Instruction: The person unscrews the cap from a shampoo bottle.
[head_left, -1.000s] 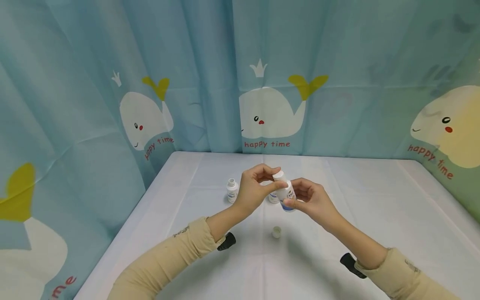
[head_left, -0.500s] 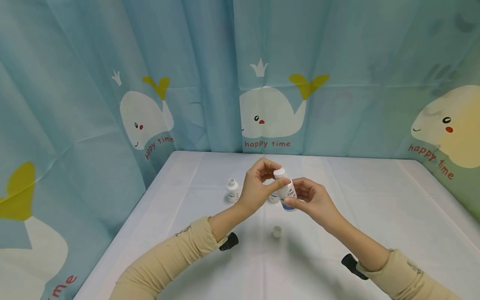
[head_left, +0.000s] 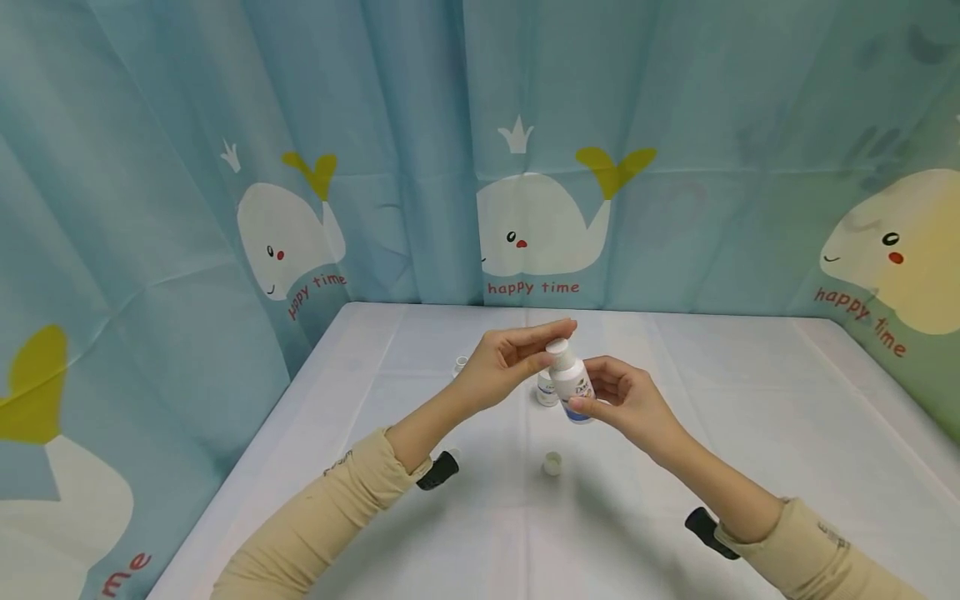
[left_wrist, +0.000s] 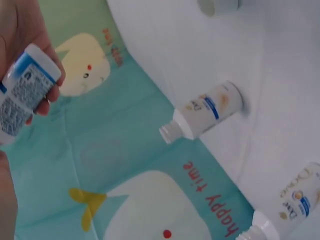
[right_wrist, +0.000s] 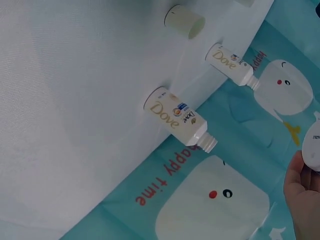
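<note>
Between finger and thumb my right hand point(head_left: 633, 408) grips a small white Dove bottle point(head_left: 573, 387), tilted above the table with its white cap point(head_left: 557, 345) uppermost. My left hand point(head_left: 506, 360) is at the top: its fingers lie extended over the cap and its thumb is against or just beside the cap's side. In the left wrist view the held bottle point(left_wrist: 25, 92) shows its printed back and blue band. Two uncapped bottles stand on the table. The nearer-centre bottle point(head_left: 547, 390) is partly behind the held one; the other bottle point(head_left: 461, 365) is mostly hidden by my left hand.
A loose pale cap point(head_left: 552, 464) lies on the white-covered table point(head_left: 720, 400) before the hands. A second cap-like piece point(head_left: 455, 455) peeps out by the left wrist's black camera point(head_left: 438, 472). A blue whale-print curtain point(head_left: 420, 125) borders the table's back and sides.
My left hand's fingers have straightened from their curl round the cap, and its wrist has shifted left and slightly down, covering more of the left bottle. My right hand and its bottle barely move.
</note>
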